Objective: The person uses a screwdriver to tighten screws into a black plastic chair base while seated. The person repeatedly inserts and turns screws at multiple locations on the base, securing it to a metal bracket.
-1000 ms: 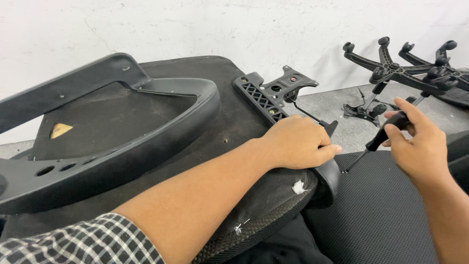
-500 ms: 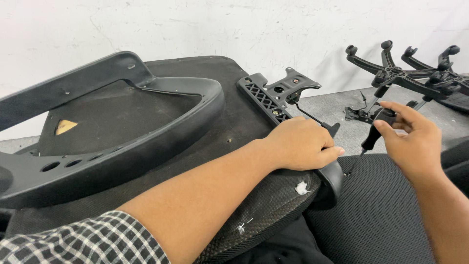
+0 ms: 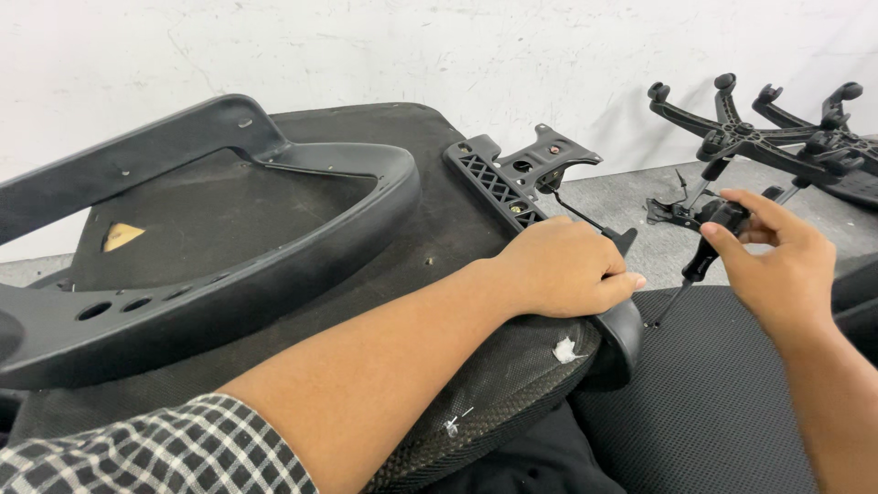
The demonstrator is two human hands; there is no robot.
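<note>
The screwdriver handle is mostly hidden inside the right grip; its tip, below that grip, seems too small to tell. The left grip covers the seat's edge.
</note>
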